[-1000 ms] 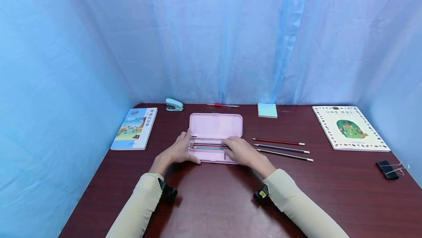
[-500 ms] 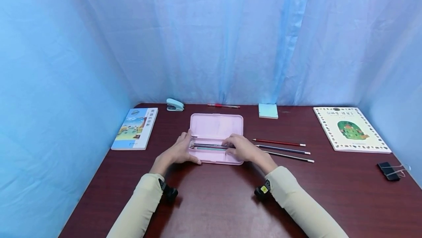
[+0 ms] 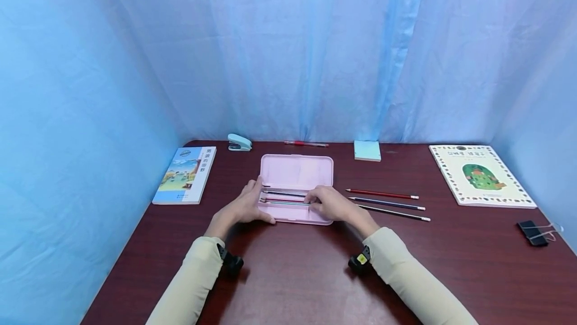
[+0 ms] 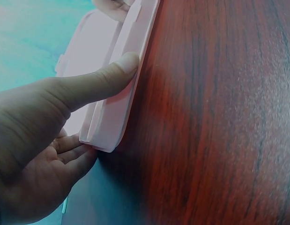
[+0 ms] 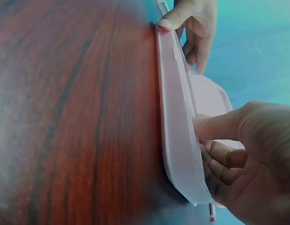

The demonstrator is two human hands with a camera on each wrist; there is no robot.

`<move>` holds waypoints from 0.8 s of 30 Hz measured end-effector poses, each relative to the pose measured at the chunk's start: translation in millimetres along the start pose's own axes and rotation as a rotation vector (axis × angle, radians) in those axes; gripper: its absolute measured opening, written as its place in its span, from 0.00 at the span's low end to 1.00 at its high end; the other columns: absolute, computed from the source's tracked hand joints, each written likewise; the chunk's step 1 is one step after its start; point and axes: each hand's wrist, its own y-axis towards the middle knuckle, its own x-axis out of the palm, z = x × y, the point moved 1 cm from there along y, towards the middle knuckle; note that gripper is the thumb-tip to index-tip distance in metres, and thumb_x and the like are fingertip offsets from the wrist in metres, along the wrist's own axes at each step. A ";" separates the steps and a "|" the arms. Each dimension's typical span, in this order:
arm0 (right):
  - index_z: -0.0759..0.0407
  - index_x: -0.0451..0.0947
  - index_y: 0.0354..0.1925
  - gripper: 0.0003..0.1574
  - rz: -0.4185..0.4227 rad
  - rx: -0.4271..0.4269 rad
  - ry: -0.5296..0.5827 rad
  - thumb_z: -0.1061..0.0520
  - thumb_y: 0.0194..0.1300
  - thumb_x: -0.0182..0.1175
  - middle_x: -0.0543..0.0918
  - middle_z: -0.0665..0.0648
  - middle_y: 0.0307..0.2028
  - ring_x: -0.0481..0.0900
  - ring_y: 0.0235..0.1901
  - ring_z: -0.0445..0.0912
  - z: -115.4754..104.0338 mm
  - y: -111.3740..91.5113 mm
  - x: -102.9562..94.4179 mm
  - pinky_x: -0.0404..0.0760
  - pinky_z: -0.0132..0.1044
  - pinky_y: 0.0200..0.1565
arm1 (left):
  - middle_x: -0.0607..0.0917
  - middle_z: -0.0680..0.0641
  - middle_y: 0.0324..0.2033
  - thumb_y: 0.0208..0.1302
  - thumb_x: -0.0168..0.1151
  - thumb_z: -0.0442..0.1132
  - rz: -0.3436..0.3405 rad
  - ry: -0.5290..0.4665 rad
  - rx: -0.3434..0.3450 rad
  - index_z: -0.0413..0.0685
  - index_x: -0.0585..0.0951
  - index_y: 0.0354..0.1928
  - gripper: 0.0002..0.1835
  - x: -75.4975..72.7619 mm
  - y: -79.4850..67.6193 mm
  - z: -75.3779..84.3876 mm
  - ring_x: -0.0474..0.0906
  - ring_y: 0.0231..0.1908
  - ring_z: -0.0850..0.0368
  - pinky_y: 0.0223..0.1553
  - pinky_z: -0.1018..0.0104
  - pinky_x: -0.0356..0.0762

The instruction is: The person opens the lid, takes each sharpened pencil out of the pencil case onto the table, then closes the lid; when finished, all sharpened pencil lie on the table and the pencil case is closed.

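A pink pencil case (image 3: 284, 212) lies with its lid (image 3: 296, 171) raised at the back. Inside it are several pencils (image 3: 285, 201), a dark one behind, red and green ones in front. My left hand (image 3: 245, 205) grips the case's left end, the thumb along its front wall and fingers at the side, as the left wrist view shows. My right hand (image 3: 331, 203) reaches over the case's right part, its curled fingers pinching at the pencils' right ends. In the right wrist view those fingers (image 5: 224, 159) dip behind the front wall, where the pencil ends are hidden.
Right of the case lie a red pencil (image 3: 382, 194), a blue pencil (image 3: 387, 203) and a black pencil (image 3: 394, 213). Behind are a stapler (image 3: 239, 142), a red pen (image 3: 306, 143) and a notepad (image 3: 367, 150). Books (image 3: 184, 176) (image 3: 482, 176) flank them; a binder clip (image 3: 533, 233) lies right.
The pencils in the case bunched together, then spread: the dark one now lies apart, behind the red and green ones. My right hand shifted slightly among them; my left hand stayed put.
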 end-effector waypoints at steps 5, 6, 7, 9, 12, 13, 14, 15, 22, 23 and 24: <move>0.59 0.80 0.36 0.08 -0.009 0.010 0.037 0.66 0.57 0.61 0.81 0.52 0.31 0.76 0.34 0.42 0.1 -1.3 -1.1 0.76 0.38 0.40 | 0.49 0.40 0.68 0.36 0.75 0.59 -0.005 -0.003 -0.001 0.45 0.37 0.72 0.70 -0.2 -0.4 0.4 0.48 0.66 0.48 0.65 0.52 0.51; 0.59 0.80 0.36 0.08 -0.005 0.007 0.044 0.67 0.57 0.60 0.81 0.53 0.31 0.76 0.34 0.42 0.0 -1.5 -1.2 0.76 0.38 0.40 | 0.49 0.40 0.68 0.37 0.75 0.59 -0.006 -0.004 -0.001 0.45 0.37 0.72 0.70 -0.3 -0.5 0.4 0.47 0.66 0.48 0.65 0.52 0.51; 0.59 0.80 0.36 0.08 0.001 0.003 0.051 0.68 0.56 0.60 0.81 0.53 0.31 0.76 0.34 0.42 -0.2 -1.7 -1.3 0.76 0.38 0.40 | 0.50 0.40 0.68 0.37 0.75 0.59 -0.005 -0.007 0.000 0.45 0.37 0.72 0.69 -0.5 -0.6 0.5 0.48 0.66 0.48 0.65 0.52 0.51; 0.60 0.80 0.36 0.08 0.018 -0.017 0.060 0.68 0.56 0.60 0.81 0.54 0.31 0.76 0.34 0.42 0.0 -1.9 -1.4 0.76 0.37 0.40 | 0.50 0.40 0.68 0.37 0.75 0.59 -0.004 -0.009 0.001 0.45 0.37 0.72 0.69 -0.6 -0.7 0.5 0.48 0.66 0.48 0.65 0.52 0.51; 0.60 0.80 0.36 0.08 0.054 -0.053 0.072 0.68 0.56 0.61 0.81 0.54 0.31 0.77 0.34 0.43 1.0 -2.4 -2.6 0.76 0.37 0.40 | 0.50 0.40 0.68 0.37 0.75 0.59 -0.005 -0.013 -0.001 0.45 0.37 0.72 0.69 -0.5 -0.6 0.5 0.47 0.66 0.47 0.65 0.52 0.51; 0.60 0.81 0.36 0.08 0.071 -0.063 0.078 0.68 0.56 0.61 0.81 0.54 0.31 0.77 0.34 0.42 1.9 -2.7 -3.6 0.76 0.36 0.40 | 0.50 0.40 0.68 0.37 0.75 0.58 -0.004 -0.014 0.000 0.45 0.37 0.72 0.69 -0.4 -0.6 0.5 0.48 0.66 0.47 0.65 0.52 0.51; 0.61 0.81 0.37 0.08 0.087 -0.069 0.088 0.68 0.56 0.61 0.82 0.55 0.31 0.77 0.34 0.42 2.6 -3.5 -5.3 0.76 0.36 0.39 | 0.50 0.40 0.68 0.37 0.75 0.58 -0.005 -0.014 0.000 0.45 0.37 0.72 0.69 -0.3 -0.5 0.6 0.47 0.66 0.47 0.65 0.52 0.51; 0.61 0.81 0.37 0.08 0.103 -0.068 0.100 0.68 0.56 0.62 0.82 0.55 0.31 0.76 0.33 0.42 3.6 -4.7 -7.5 0.76 0.37 0.38 | 0.49 0.40 0.68 0.37 0.75 0.58 -0.005 -0.015 0.001 0.45 0.37 0.72 0.69 -0.4 -0.5 0.7 0.47 0.66 0.47 0.65 0.52 0.51; 0.55 0.83 0.37 0.09 0.169 0.012 0.155 0.65 0.57 0.63 0.80 0.48 0.31 0.73 0.31 0.40 17.5 -27.0 -32.2 0.76 0.37 0.35 | 0.48 0.39 0.68 0.37 0.75 0.58 -0.004 -0.023 0.005 0.44 0.37 0.72 0.69 -1.0 -1.7 1.3 0.46 0.67 0.47 0.65 0.51 0.50; 0.54 0.83 0.37 0.09 0.177 0.014 0.152 0.64 0.57 0.63 0.80 0.47 0.31 0.73 0.31 0.40 20.9 -32.8 -35.9 0.75 0.38 0.36 | 0.48 0.39 0.69 0.37 0.75 0.58 -0.004 -0.022 0.003 0.44 0.37 0.72 0.69 -0.8 -1.7 1.1 0.45 0.67 0.46 0.65 0.51 0.50; 0.53 0.83 0.37 0.09 0.189 0.016 0.144 0.64 0.57 0.63 0.80 0.46 0.31 0.74 0.31 0.40 25.3 -39.1 -39.2 0.75 0.38 0.36 | 0.48 0.39 0.69 0.37 0.75 0.58 -0.004 -0.020 0.003 0.44 0.37 0.72 0.69 -0.4 -1.5 0.8 0.45 0.67 0.46 0.65 0.51 0.50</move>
